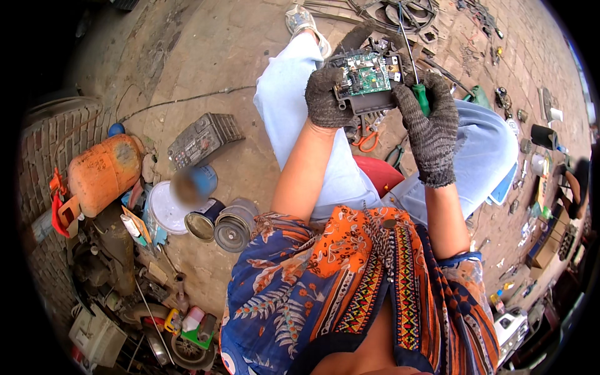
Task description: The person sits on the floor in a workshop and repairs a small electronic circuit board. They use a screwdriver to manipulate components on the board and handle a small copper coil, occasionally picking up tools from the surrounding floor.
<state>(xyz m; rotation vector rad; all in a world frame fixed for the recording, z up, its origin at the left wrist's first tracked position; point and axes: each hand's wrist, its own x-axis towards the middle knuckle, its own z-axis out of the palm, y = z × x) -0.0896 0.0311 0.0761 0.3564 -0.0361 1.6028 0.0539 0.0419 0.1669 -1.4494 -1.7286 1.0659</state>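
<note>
Shirt (337, 247) nearest, patterned in orange and blue. Near left: small wheel (186, 351) amid mixed clutter. Somewhat farther on the left, open tin (200, 227) and, just beside it, grey round part (233, 232). Beyond these, orange gas cylinder (103, 172) well to the left; dark ridged unit (201, 141) on the ground, nearer the legs.

Middle ground: 2 legs in pale blue jeans (334, 178), spread apart. Red object (376, 175) between them, partly covered. Past it, dark-jawed pliers (395, 155) and orange-handled tool (367, 141), under the raised hands.

Both hands in grey knit gloves. Left hand (326, 100) grasps the left side of grey casing (374, 102), held up between the knees. Green circuit board (369, 76) sits in the casing, components facing up. Right hand (433, 119) closed round the green handle of screwdriver (420, 99), thumb at the casing's right edge; shaft points far, apart from the board. Fingers behind the casing partly hidden.

Right side: small parts scattered over the paving. Far: black fan frame (400, 14) on the ground; shoe (302, 22) to its left.
</note>
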